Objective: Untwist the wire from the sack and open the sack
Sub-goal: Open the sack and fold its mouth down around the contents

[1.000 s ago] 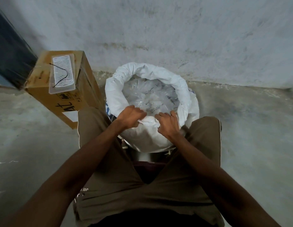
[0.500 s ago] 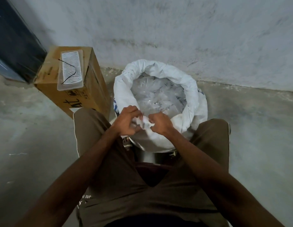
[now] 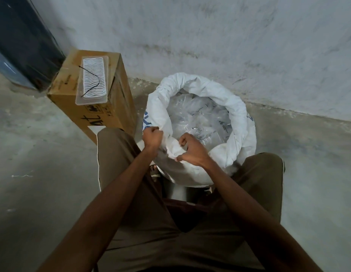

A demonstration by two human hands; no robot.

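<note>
At the far left of the frame a bare grey concrete floor [image 3: 33, 146] runs up to a dark panel [image 3: 19, 40] leaning in the upper left corner; what that panel is cannot be told. A stained, whitewashed wall [image 3: 210, 36] fills the top of the frame from there to the right edge, meeting the floor along a rough seam.

Left of centre stands a tall cardboard box [image 3: 104, 107], its lower part cut off behind the person's knee. On its top lies a clear shallow tray [image 3: 92, 80] with a wavy white pattern, and in the tray rests the black wire [image 3: 90, 75], bent into a loose hook, well apart from the sack.

The print on the box is upside down and only partly readable.

In the middle, between the knees, the white sack [image 3: 198, 89] stands open, its mouth rolled outward into a thick collar. Inside is crumpled clear plastic [image 3: 202, 116] with dark markings too small to read. The left hand [image 3: 152, 137] is closed in a fist on the sack's near left rim. The right hand [image 3: 191, 150] pinches a fold of the near rim between thumb and curled fingers. Below the sack a shiny metal surface [image 3: 180, 193] shows partly, mostly hidden by the sack and the olive shorts [image 3: 143, 222].
</note>
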